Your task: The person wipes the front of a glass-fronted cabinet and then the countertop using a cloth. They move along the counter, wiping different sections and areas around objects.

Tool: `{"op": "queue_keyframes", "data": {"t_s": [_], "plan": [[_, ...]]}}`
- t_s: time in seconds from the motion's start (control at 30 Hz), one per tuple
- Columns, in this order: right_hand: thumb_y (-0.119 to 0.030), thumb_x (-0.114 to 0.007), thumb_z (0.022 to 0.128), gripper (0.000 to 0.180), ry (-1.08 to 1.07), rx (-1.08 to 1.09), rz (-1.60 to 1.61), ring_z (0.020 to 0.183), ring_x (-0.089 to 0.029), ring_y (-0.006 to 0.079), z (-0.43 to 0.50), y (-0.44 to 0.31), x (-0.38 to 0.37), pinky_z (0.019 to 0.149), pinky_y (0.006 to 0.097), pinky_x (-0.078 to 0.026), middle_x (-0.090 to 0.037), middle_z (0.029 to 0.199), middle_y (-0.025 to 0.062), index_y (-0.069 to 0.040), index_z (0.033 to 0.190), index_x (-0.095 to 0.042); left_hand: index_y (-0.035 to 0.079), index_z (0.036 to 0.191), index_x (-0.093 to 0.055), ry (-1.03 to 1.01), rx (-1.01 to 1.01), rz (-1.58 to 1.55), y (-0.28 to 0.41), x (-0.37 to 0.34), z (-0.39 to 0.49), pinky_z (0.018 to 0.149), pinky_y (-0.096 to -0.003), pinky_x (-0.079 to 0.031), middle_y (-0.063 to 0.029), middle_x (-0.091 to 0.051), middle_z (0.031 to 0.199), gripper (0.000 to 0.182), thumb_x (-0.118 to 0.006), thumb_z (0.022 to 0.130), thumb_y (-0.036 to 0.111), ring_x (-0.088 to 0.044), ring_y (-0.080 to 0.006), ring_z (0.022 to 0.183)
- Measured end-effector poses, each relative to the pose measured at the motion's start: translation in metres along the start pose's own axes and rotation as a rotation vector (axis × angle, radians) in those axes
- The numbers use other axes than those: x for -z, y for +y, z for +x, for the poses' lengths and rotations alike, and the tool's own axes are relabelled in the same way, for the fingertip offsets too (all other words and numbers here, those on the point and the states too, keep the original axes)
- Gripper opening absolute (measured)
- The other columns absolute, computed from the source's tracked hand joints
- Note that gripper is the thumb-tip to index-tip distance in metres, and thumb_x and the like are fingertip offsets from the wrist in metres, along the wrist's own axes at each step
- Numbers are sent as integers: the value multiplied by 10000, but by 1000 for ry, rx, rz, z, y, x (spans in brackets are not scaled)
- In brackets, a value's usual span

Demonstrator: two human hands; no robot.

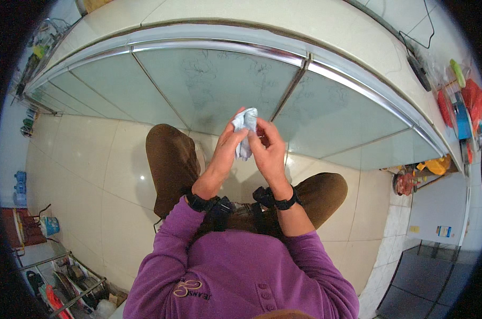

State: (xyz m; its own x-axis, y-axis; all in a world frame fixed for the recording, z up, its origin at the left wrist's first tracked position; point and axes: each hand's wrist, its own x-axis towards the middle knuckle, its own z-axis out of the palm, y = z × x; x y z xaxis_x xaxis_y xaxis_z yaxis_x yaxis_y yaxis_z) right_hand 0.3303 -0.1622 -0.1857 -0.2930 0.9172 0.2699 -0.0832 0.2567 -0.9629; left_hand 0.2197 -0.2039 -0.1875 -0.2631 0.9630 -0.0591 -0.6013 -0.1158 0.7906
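Observation:
A crumpled pale blue-white cloth [245, 119] is bunched between my two hands, in front of the cabinet doors. My left hand [225, 145] grips it from the left, thumb pressed on its near face. From the other side my right hand [269, 145] pinches it with bent fingers; parts of those fingertips are hidden. The cloth's lower end hangs between the palms. Directly beyond are glass-like, pale green cabinet doors [217, 85] with faint flower line patterns and dark smudges. Each wrist wears a black strap.
Above the doors run a metal trim strip [225, 47] and a pale countertop [241, 12]. My bent knees flank my hands above the tiled floor [125, 167]. A shoe rack [77, 285] stands lower left. At right are a white appliance [436, 215] and a dark panelled surface [416, 279].

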Motion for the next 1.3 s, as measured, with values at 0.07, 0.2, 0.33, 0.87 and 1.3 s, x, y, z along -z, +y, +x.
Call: {"op": "queue_keyframes", "data": {"t_s": [0.07, 0.2, 0.33, 0.87, 1.3], "plan": [[-52, -653, 892, 356, -161, 117, -74, 820, -592, 130, 0, -2, 3, 711, 266, -504, -602, 963, 68, -20, 1245, -618, 52, 1365, -528, 81, 42, 74, -2, 1, 1, 954, -334, -489, -86, -612, 1273, 433, -589, 968, 213, -583, -181, 1140], [-31, -614, 906, 413, -284, -3, -97, 909, -617, 122, -3, 1, 17, 763, 263, -515, -657, 1053, 62, -56, 1318, -603, 49, 1271, -575, 93, 238, 15, -1, 9, 9, 885, -368, -534, -72, -648, 1197, 395, -574, 994, 332, -629, -189, 1071], [-24, -578, 935, 376, -158, 51, -259, 937, -659, 137, -1, 12, 66, 801, 273, -528, -686, 1093, 66, -63, 1307, -612, 55, 1287, -568, 140, 231, -138, 19, 19, 26, 888, -397, -543, -94, -676, 1159, 420, -510, 1020, 375, -656, -219, 1058], [-146, -567, 964, 301, 668, -263, -316, 841, -661, 169, -73, 63, 302, 715, 287, -527, -698, 1009, 125, -9, 1221, -645, 62, 1492, -371, 707, -1144, 836, 2, -38, 149, 1193, -484, -199, -196, -226, 1587, 552, -538, 966, 82, -169, -354, 1487], [-82, -551, 952, 265, 731, -249, -221, 740, -601, 138, -83, 111, 317, 662, 255, -503, -674, 929, 108, 10, 1188, -631, 298, 1321, -618, 97, -1579, 1625, -51, -7, 155, 1207, -497, -190, -84, -390, 1543, 455, -606, 914, 95, -291, -291, 1466]]}}
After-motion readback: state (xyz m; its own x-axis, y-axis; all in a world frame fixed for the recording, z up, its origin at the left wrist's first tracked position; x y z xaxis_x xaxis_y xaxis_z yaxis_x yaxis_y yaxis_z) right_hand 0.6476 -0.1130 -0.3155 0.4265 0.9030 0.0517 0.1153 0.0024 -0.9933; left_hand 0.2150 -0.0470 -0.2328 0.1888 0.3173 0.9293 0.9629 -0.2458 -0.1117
